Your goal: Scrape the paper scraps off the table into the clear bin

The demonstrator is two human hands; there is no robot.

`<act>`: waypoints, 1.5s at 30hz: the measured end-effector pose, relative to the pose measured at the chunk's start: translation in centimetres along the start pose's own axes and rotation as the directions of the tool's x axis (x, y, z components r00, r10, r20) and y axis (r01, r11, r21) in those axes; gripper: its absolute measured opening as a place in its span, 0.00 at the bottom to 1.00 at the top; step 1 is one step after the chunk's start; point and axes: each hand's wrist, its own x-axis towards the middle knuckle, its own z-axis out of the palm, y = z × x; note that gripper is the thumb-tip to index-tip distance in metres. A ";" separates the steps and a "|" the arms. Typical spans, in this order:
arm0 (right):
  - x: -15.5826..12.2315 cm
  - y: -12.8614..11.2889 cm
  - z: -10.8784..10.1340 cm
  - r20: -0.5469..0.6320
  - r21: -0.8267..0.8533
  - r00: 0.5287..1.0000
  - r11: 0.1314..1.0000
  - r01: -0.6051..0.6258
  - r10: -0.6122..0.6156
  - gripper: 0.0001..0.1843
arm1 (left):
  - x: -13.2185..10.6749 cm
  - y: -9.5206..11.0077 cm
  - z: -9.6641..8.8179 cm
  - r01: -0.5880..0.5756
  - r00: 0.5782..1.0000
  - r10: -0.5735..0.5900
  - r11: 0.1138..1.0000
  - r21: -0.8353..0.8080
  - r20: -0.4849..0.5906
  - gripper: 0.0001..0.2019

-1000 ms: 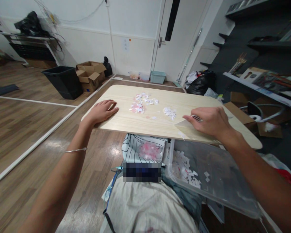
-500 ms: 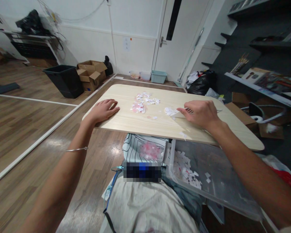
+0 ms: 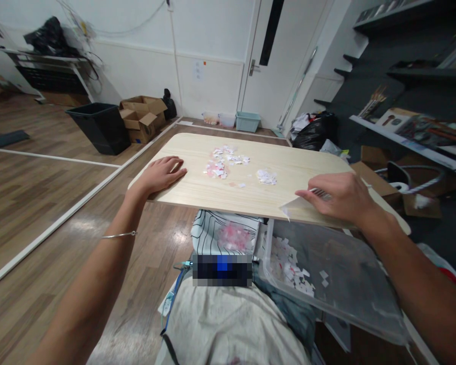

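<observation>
My left hand (image 3: 161,175) lies flat and open on the left edge of a light wooden tabletop (image 3: 197,190). My right hand (image 3: 336,197) is closed on a thin scraper-like tool with a pale flat blade (image 3: 294,207), held at the table's near edge. Just below that edge a clear plastic tray (image 3: 338,274) rests on my lap with white paper bits (image 3: 292,266) in it. A small white heap (image 3: 266,176) and a larger pink and white heap (image 3: 222,162) lie on the table beyond the blade.
A bag of pink bits (image 3: 234,236) sits on striped cloth under the table edge. A black bin (image 3: 99,126) and cardboard boxes (image 3: 142,117) stand on the floor at left. Dark shelves (image 3: 414,126) and black bags (image 3: 315,131) fill the right side.
My right hand had reached out to the small white heap, then pulled the blade back to the table's near edge above the tray. My left hand has stayed put.
</observation>
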 end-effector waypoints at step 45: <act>2.9 1.9 1.2 0.024 -0.002 0.994 0.995 -0.104 0.104 0.33 | 0.1 -0.2 0.1 -0.008 1.000 0.007 1.000 -0.027 -0.013 0.38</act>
